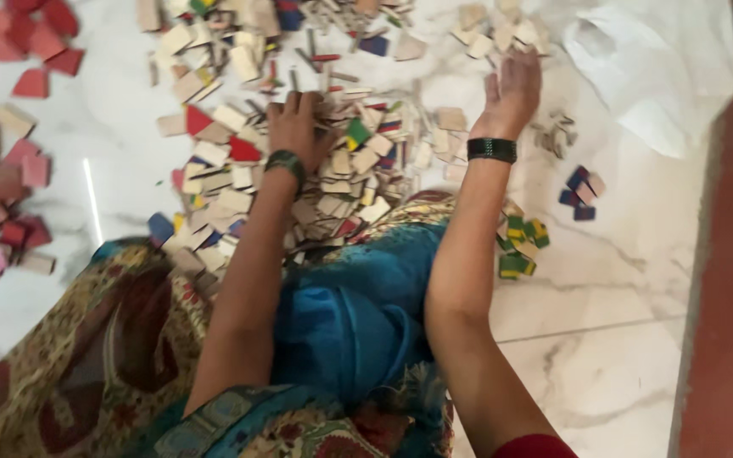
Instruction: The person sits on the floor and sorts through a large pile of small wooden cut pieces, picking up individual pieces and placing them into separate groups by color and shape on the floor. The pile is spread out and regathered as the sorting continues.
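Head view: I see the left hand point(294, 123) knuckles-up, fingers curled down into the big heap of wooden tiles point(341, 161) on the marble floor point(604, 339); whether it grasps 1, I cannot tell. The right hand point(512, 92) hangs spread, holding nothing, at the heap's far edge. Red tiles point(27, 38) lie well apart, leftward.

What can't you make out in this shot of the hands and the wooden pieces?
Head view only:
- Left hand: fingertips buried in the pile of wooden pieces, so any grip is hidden.
- Right hand: motion blur smears the fingers; whether it holds a piece is unclear.
- Red pieces: cut off by the left edge.
- White bag: contents hidden, top cropped.
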A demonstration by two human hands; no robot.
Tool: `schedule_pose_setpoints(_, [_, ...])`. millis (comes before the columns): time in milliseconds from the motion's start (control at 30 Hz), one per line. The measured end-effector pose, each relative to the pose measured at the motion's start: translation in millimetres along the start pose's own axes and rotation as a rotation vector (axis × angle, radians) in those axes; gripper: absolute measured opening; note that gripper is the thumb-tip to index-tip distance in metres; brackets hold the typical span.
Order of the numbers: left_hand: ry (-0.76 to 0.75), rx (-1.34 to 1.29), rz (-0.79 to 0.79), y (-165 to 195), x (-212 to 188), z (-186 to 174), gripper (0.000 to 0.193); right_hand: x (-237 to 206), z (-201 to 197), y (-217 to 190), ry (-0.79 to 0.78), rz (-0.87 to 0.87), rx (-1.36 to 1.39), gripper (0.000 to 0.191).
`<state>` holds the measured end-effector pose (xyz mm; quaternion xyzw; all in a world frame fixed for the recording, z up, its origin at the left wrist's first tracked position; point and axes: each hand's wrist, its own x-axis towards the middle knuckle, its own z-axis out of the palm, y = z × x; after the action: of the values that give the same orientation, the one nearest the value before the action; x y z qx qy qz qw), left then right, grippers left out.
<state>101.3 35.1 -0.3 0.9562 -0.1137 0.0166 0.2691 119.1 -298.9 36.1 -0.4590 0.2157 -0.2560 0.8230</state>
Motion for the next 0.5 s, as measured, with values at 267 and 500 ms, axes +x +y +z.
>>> schedule_pose_setpoints(267, [-0.146, -0.154, 0.180, -5, -20, -22, 0.019, -44, 78, 65, -0.703, -0.322, -1.082, 0.018])
schedule_pose_setpoints(500, [0.160, -0.499, 0.141, 1, -74, -59, 0.046, -48, 82, 70, -0.881, -0.369, -1.192, 0.018])
